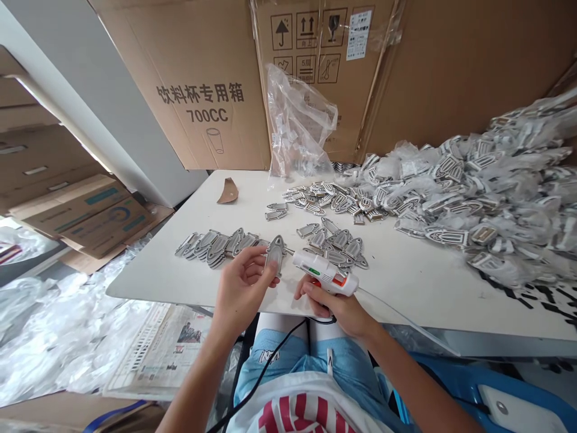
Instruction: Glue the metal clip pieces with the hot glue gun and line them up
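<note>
Head view: your left hand (243, 285) pinches a metal piece (274, 254) at the table (406, 282) edge; right hand (336, 304) grips the glue gun (322, 273), nozzle touching it. Hot glue could burn those close fingertips.

Cardboard boxes (202, 90) behind the table (180, 282); plastic bag (300, 120); newspaper (157, 355) on the floor.

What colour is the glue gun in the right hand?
White plastic glue gun with an orange trigger, seen in the head view.
</note>
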Tool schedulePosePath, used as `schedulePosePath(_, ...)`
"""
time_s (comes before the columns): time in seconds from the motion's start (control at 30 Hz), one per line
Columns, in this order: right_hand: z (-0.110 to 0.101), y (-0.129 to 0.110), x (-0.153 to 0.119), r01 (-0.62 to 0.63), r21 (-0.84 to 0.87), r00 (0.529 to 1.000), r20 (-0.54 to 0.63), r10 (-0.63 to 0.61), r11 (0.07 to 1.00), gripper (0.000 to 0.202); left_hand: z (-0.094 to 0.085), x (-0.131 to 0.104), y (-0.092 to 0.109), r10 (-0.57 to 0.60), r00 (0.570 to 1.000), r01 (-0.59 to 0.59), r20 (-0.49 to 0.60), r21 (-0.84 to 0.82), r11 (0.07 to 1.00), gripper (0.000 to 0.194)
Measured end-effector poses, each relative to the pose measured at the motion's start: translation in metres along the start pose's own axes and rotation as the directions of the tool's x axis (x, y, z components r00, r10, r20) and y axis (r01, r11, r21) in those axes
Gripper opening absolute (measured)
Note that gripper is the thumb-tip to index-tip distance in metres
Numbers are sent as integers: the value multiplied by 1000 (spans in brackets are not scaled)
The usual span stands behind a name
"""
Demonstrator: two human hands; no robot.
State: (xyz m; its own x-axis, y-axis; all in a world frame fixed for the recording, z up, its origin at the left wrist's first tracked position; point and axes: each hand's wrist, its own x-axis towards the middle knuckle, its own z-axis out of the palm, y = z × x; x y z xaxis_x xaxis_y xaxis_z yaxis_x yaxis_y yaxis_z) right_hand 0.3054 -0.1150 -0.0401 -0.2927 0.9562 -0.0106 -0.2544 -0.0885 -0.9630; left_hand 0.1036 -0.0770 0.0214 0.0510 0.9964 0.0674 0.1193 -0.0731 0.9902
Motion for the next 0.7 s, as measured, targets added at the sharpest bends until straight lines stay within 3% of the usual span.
schedulePosePath(0.17,0,-2,-1,-38,-57,999,26,39,998,37,1,-4,-1,31,999,-31,25,-12,999,39)
schedulePosePath(0.7,2,5,-1,-12,47,999,-48,15,999,36,6,-17,12,64,998,-64,3,-25,998,30)
